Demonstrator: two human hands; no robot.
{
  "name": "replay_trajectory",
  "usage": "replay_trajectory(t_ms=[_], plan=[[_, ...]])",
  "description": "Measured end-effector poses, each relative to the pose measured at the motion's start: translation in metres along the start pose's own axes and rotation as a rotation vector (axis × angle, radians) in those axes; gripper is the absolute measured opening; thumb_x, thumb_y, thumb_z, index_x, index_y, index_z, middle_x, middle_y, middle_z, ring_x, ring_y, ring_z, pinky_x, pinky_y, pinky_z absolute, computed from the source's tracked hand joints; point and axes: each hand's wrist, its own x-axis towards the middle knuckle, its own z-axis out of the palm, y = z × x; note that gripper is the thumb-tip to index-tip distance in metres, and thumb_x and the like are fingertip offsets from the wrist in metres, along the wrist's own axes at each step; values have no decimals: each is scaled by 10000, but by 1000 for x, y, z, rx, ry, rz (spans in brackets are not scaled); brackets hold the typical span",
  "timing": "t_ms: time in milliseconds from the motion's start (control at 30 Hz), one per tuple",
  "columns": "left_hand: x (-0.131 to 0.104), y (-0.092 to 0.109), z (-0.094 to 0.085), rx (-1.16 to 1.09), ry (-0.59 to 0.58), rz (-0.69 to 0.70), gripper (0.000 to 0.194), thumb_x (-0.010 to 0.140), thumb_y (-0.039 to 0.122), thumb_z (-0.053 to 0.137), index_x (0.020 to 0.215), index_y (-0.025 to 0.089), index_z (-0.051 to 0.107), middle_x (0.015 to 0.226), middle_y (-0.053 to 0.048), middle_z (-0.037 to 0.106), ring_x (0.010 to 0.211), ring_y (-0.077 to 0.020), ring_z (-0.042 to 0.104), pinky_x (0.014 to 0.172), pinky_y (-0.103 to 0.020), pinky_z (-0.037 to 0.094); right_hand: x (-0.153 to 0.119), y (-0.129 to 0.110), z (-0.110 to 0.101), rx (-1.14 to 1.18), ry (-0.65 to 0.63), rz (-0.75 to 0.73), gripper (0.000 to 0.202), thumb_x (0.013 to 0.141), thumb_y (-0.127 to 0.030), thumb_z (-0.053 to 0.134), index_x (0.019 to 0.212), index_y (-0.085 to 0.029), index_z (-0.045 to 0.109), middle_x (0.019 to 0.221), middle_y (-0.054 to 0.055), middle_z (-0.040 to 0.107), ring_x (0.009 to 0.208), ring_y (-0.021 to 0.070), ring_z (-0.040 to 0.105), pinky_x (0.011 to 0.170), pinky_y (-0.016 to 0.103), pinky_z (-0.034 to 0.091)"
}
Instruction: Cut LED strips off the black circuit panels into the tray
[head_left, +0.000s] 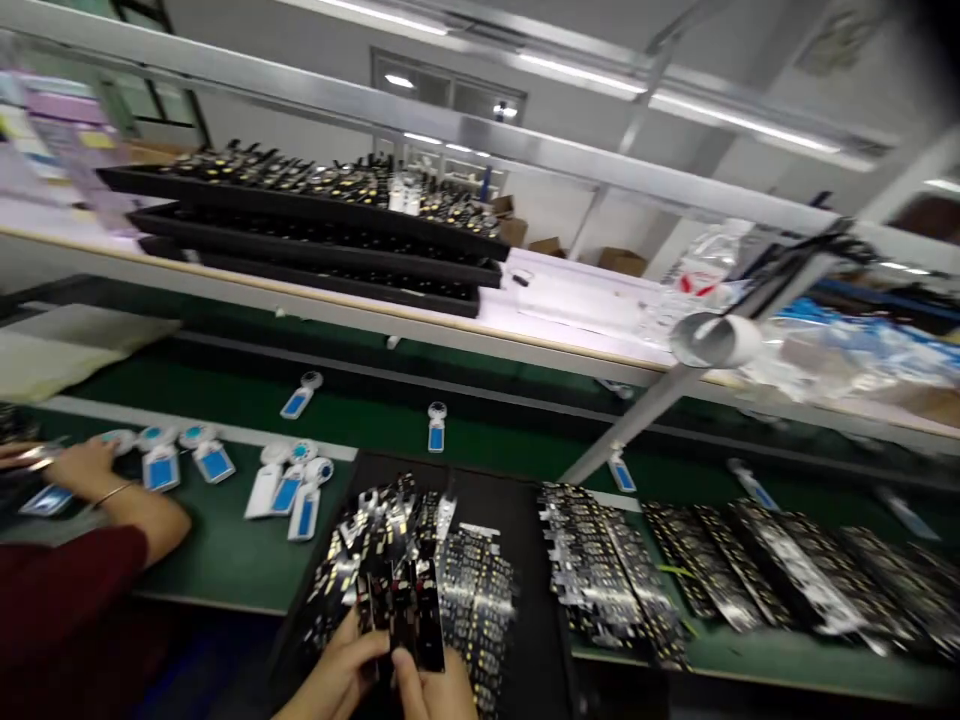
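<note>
At the bottom centre my left hand (341, 665) grips the left side of a dark circuit board panel (401, 610), its thumb lying across the lower face. My right hand (442, 690) pinches the same panel by its lower right part, fingers closed. The panel looks divided into several narrow strips and is tilted up towards me. Just beyond it, a black tray (536, 590) bears heaped boards (367, 535) on its left and a row of boards (480, 590) laid side by side. Motion blur hides the finer parts.
More board panels (600, 560) lie right of the tray on the green bench. White devices with blue fronts (304, 500) stand to the left and along the back. A co-worker's arm (142, 505) reaches in at left. Stacked black trays (315, 240) fill the shelf; a slanted post (637, 420) rises right.
</note>
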Motion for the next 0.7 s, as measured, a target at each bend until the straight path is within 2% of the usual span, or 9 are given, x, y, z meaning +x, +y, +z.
replay_trajectory(t_ms=[67,133,267,333,433,467,533,600,700], plan=[[-3,-6,-11,-125,-63,-47,447,655,219,726,1091,193,630,1018,-82,724,1055,-328,631,886,-427,492,2,7,8,-12,-16,-55,671,923,-595,287,528,-204,664,549,83,620,560,205,618,555,272,419],[-7,-9,-18,-187,-98,-44,462,614,178,730,1067,203,645,986,-69,727,1032,-318,639,888,-423,483,3,12,14,45,-45,-28,689,914,-624,295,473,-202,614,487,62,569,505,183,581,515,257,384],[-9,-9,-23,-160,-102,-51,446,598,176,739,1035,211,661,869,-53,730,916,-305,669,846,-433,494,5,16,25,242,-187,21,695,888,-673,309,459,-195,573,438,28,509,440,152,527,497,254,374],[-7,-7,-25,-127,-35,-7,402,612,168,738,1008,191,668,878,-56,734,919,-285,666,876,-407,479,8,17,31,310,-208,56,639,801,-731,445,517,-183,610,461,17,509,442,141,491,474,249,359],[-4,-4,-30,-135,-4,13,374,621,150,727,989,170,660,902,-68,737,929,-286,659,866,-395,474,14,18,38,479,-103,103,596,712,-742,568,750,-158,681,579,26,576,523,147,503,493,246,384],[-2,-3,-32,-137,-11,9,392,618,141,731,1000,171,650,905,-69,737,923,-288,659,858,-398,476,17,19,40,544,-89,123,587,726,-731,563,778,-156,670,574,17,566,516,139,490,488,241,382],[1,-3,-35,-125,-13,22,459,607,127,756,1042,172,619,927,-73,732,921,-281,657,864,-396,474,23,19,41,633,-148,191,562,785,-712,506,716,-164,613,478,-29,466,434,110,407,439,226,333],[5,-5,-37,-85,23,34,522,595,139,786,1074,175,584,925,-71,724,878,-260,658,820,-377,485,29,18,40,614,-202,218,563,823,-707,446,662,-181,563,433,-51,397,393,104,365,413,223,300],[12,-9,-38,-10,86,33,548,587,186,806,1069,190,545,820,-31,699,748,-225,642,662,-332,485,36,11,37,360,-143,47,590,897,-651,340,626,-187,583,522,29,566,509,162,543,520,252,392]])
